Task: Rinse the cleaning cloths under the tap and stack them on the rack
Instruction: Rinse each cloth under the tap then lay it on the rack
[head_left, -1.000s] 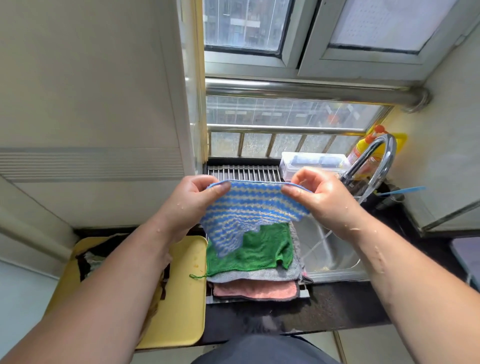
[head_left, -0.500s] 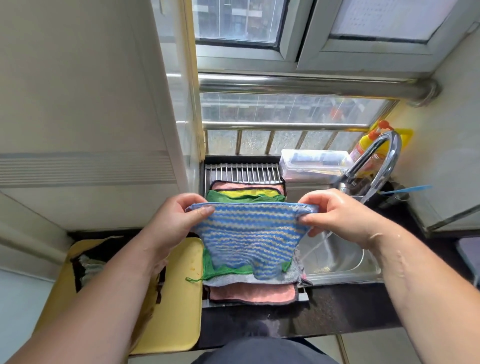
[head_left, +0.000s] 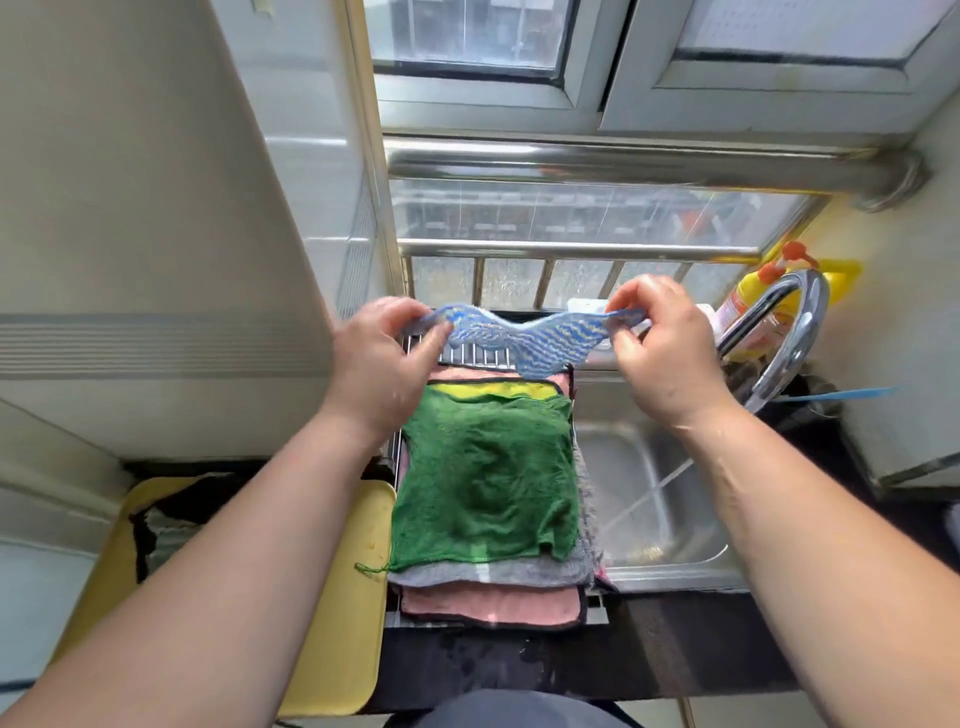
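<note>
A blue-and-white striped cloth is stretched between my left hand and my right hand, each pinching one end. It hangs above the far end of the metal rack. On the rack lies a stack of cloths: a green cloth on top, then a yellow one, a grey one and a pink one. The chrome tap curves over the steel sink to the right, and a thin stream of water runs into the basin.
A yellow tray with dark cloths sits left of the rack. Bottles stand behind the tap, and a clear plastic box is partly hidden behind my right hand. A window with metal bars lies ahead, a cabinet wall to the left.
My hands have lifted the striped cloth up and away toward the far end of the rack and pulled it taut and flatter. The green cloth on the stack is now uncovered.
</note>
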